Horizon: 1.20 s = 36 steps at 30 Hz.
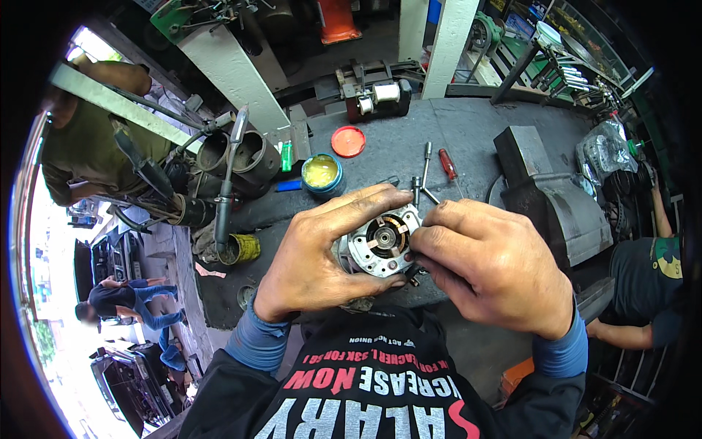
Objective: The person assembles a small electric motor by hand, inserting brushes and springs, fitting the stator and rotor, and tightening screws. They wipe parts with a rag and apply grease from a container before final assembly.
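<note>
Grey cast-metal motor end plate (382, 247), held up in both hands above the bench (409, 139).

The left hand (318, 252) cups the round plate from its side, fingers (365, 201) curled over the top rim and thumb under it, so it sits firmly gripped. The right hand (491, 265) pinches narrow at the plate's edge, fingertips (428, 238) working a small part I can't make out. The open face points up at the camera, its axis roughly toward the head; being round, it has no clear long side. My advice: hold the plate steady and keep the pinch light. Beyond the fingers lie a red-handled screwdriver (447, 164) and a yellow grease tin (322, 174).
</note>
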Available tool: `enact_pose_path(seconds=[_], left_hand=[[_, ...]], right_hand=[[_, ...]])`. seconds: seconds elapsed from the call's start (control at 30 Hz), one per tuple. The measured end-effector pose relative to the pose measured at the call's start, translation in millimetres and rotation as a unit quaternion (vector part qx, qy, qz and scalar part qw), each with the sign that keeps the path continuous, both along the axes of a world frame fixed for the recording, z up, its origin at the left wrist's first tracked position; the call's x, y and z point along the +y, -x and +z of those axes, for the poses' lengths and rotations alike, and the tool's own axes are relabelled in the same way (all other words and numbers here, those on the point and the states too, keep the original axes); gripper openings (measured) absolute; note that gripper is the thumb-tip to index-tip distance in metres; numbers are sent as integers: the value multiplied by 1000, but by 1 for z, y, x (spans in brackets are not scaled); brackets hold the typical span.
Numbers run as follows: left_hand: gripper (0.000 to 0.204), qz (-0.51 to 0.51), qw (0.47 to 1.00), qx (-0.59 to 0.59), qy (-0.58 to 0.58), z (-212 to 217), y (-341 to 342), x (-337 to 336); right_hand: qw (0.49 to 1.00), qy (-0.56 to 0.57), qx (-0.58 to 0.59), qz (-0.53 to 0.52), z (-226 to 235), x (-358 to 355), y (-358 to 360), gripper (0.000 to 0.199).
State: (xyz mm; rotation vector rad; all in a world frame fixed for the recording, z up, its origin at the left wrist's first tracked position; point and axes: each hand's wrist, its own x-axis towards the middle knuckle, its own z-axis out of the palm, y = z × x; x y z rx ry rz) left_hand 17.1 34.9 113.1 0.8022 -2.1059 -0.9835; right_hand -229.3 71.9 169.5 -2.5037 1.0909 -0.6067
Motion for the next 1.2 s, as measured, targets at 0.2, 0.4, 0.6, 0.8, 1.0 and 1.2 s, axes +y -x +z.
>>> enact_pose_path(seconds=[0.2,0.4,0.6,0.8,1.0,1.2], left_hand=[[62,-61,996,46,-39,-4,-17,-5],[58,-130,988,-64,56,11,-27,-23],[60,-161,974,-92,133,14,-27,-36],[61,-162,959,-114,205,11,-25,-42],[57,-163,947,1,277,-6,-20,-46],[60,-207,951,19,230,-22,-22,-48]], right_hand=[[999,23,-45,-14,-8,3,-2,36],[999,-16,-34,-9,-6,2,-13,52],[998,-40,-50,-25,-9,-2,-17,46],[995,-49,-41,-81,-11,9,-23,47],[988,-90,-63,-106,-20,14,-30,54],[986,-83,-89,-114,-32,16,-32,54]])
